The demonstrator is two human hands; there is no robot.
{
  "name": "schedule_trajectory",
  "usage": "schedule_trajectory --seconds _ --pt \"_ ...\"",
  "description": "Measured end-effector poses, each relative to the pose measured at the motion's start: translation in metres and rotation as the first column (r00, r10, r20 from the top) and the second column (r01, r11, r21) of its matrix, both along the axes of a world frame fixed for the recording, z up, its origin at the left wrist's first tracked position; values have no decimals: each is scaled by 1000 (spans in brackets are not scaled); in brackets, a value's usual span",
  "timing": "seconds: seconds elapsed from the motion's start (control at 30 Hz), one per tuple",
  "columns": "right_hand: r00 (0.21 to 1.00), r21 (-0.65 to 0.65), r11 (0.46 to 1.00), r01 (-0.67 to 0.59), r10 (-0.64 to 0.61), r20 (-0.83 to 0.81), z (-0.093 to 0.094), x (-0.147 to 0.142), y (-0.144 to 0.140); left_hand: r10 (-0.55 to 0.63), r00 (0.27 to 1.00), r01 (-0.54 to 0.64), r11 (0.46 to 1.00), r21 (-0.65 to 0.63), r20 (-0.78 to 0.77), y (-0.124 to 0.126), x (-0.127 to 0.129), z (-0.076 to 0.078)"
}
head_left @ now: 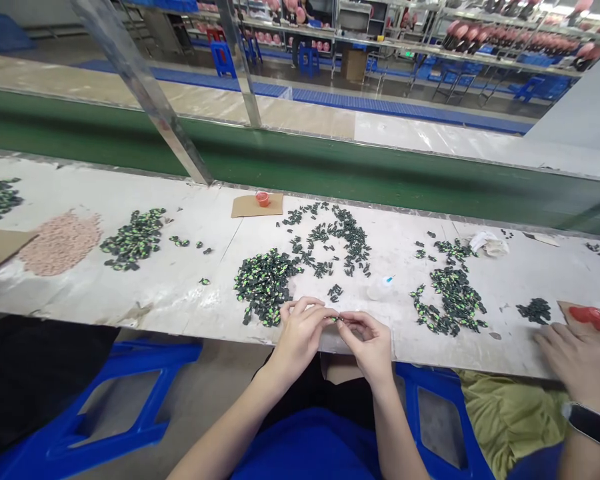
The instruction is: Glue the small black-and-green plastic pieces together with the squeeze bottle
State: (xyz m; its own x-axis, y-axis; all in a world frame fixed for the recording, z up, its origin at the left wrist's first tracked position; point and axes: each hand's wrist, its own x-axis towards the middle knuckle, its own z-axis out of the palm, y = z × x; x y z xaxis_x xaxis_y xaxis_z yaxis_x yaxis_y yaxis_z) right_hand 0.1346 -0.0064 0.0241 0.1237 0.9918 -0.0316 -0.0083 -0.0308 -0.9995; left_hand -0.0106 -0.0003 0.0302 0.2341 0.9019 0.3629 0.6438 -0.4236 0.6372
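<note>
Between the fingertips of my left hand (305,325) and my right hand (367,339) is a small black-and-green part (334,319), pinched by both at the table's near edge. What exact kind of part it is I cannot make out. Just beyond my left hand lies a heap of black-and-green parts (265,283). Farther off, loose small black pieces (353,240) are scattered, with a little cluster of black pieces (335,293) close to my fingers. A clear bottle with a blue tip (380,288) lies beyond my right hand.
A cardboard piece (243,207) holds a small red cup (263,199). Another black-and-green heap (455,300) lies to the right, near a co-worker's hand (577,360). Pink pieces (63,243) are piled at left. Blue stools (145,393) stand below. A metal post (150,100) rises behind.
</note>
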Motion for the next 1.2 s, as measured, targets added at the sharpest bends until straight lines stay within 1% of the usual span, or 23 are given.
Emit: schedule_trajectory --seconds 0.1,0.2,0.3,0.37,0.5,0.6,0.63,0.7,0.73,0.77,0.8,0.83,0.87,0.9,0.97,1.0,1.07,1.13,1.2 --pt "998 -38 999 0 -3 -57 0 1 4 -23 1000 23 1000 19 -8 0 0 0" --pt "994 -62 998 -9 2 -111 -4 2 6 -33 999 34 996 82 -14 -1 0 1" --pt "993 -66 998 -20 12 -121 -10 3 6 -52 998 57 989 136 -41 -4 1 3" --pt "994 -47 999 -18 13 -110 -14 6 4 -73 995 81 986 147 -61 -6 3 3" --pt "998 19 999 -35 36 -46 -13 14 -1 -111 993 116 986 121 -48 -9 11 0" --pt "997 38 999 -31 29 71 -8 29 -3 -136 989 138 990 29 -61 -4 14 -4" --pt "992 39 999 4 -9 123 -7 36 -3 -121 990 121 993 -2 -75 0 12 -5" --pt "959 51 987 149 -157 237 -7 54 -3 -35 992 32 999 -22 -121 12 2 -6" --pt "917 75 962 264 -274 290 -8 63 -2 31 988 -31 1000 6 -152 20 -5 -7" --pt "859 114 922 369 -386 336 -8 72 -1 105 977 -99 994 43 -186 28 -13 -7" --pt "791 170 877 449 -478 382 -9 80 0 169 963 -156 984 81 -208 36 -21 -7" --pt "725 241 839 487 -543 424 -9 86 2 203 953 -182 977 107 -226 45 -29 -7" --pt "667 320 812 488 -584 463 -9 89 4 223 944 -198 973 121 -242 53 -35 -8" --pt "623 394 798 456 -602 499 -9 90 6 228 937 -202 972 124 -263 60 -39 -8" --pt "576 494 801 339 -592 563 -10 86 12 216 924 -191 976 108 -317 72 -42 -10" --pt "567 509 812 284 -571 594 -12 82 16 210 915 -187 977 100 -346 76 -42 -12" --pt "570 489 844 221 -519 638 -17 72 25 209 897 -186 978 98 -390 82 -41 -17" --pt "586 440 872 213 -475 657 -22 63 33 209 892 -180 978 109 -400 84 -40 -21" --pt "625 396 891 221 -441 644 -26 57 40 190 906 -159 981 113 -378 82 -40 -23"
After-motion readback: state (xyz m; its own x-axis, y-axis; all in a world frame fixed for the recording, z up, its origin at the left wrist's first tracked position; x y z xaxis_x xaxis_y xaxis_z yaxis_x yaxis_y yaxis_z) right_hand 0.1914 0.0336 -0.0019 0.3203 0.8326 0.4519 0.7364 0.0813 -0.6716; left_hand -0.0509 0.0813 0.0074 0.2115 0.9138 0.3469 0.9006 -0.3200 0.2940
